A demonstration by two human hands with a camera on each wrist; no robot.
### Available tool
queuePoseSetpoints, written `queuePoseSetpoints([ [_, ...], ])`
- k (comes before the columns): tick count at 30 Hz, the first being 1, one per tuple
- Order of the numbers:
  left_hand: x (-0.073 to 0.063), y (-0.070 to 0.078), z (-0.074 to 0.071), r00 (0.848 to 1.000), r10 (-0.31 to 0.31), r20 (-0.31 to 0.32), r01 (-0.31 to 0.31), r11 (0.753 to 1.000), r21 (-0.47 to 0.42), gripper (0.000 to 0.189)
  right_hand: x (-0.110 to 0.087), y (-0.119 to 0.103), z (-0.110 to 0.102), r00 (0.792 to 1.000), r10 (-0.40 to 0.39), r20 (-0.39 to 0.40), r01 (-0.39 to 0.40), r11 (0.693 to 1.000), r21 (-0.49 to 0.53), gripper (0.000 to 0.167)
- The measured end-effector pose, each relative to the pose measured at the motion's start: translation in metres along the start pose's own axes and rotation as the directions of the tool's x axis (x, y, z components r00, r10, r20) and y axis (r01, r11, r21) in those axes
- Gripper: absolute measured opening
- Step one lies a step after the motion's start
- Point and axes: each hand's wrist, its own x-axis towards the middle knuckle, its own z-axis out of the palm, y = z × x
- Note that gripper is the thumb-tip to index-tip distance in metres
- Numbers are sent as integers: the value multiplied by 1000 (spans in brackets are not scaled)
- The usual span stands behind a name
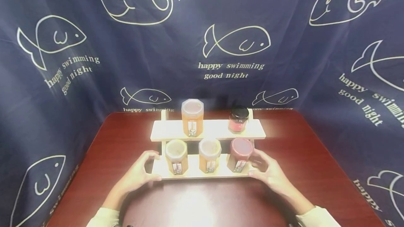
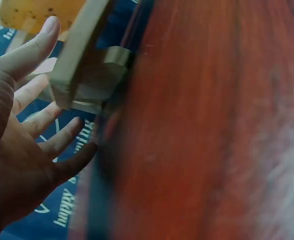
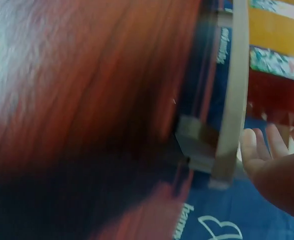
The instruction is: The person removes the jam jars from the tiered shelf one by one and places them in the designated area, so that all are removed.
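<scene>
A two-tier pale wooden rack stands across the middle of the table with several jars. On its lower shelf are two amber jars with pale lids and a dark red jar. The upper shelf bears a taller orange jar and a small black-lidded jar. My left hand is at the lower shelf's left end, thumb by its front corner, fingers spread in the left wrist view. At the right end, my right hand has its thumb at the front edge and loosely bent fingers beside the red jar.
The reddish-brown table reaches back to a dark blue curtain printed with white fish and whales. Curtain also hangs along both sides. A bright glare lies on the tabletop in front of the rack.
</scene>
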Motion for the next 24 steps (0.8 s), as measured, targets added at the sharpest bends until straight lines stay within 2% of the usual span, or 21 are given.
queuePoseSetpoints([
  [3, -6, -5, -1, 995, -94, 33, 97, 990, -102, 62, 3, 3, 12, 1000, 3, 6, -3, 1000, 7, 65],
  [6, -11, -9, -3, 981, -183, 60, 192, 960, -204, 62, 7, 5, 21, 1000, 30, 4, -30, 999, 12, 66],
  [8, -13, -11, -4, 973, -214, 82, 228, 941, -249, 63, 9, 5, 26, 999, 49, -16, -49, 999, -22, 67],
  [13, -11, -15, -4, 969, -222, 105, 242, 935, -259, 66, 14, 2, 37, 989, 101, -111, -119, 978, -170, 73],
  [17, -6, -16, -2, 970, -221, 104, 240, 940, -242, 66, 15, 0, 47, 961, 167, -222, -218, 948, -231, 77],
  [21, -2, -17, 1, 968, -217, 127, 244, 936, -253, 67, 16, 0, 55, 927, 228, -299, -304, 922, -240, 78],
  [24, -3, -18, 3, 966, -224, 128, 252, 930, -266, 66, 16, 0, 58, 917, 239, -320, -320, 919, -231, 78],
])
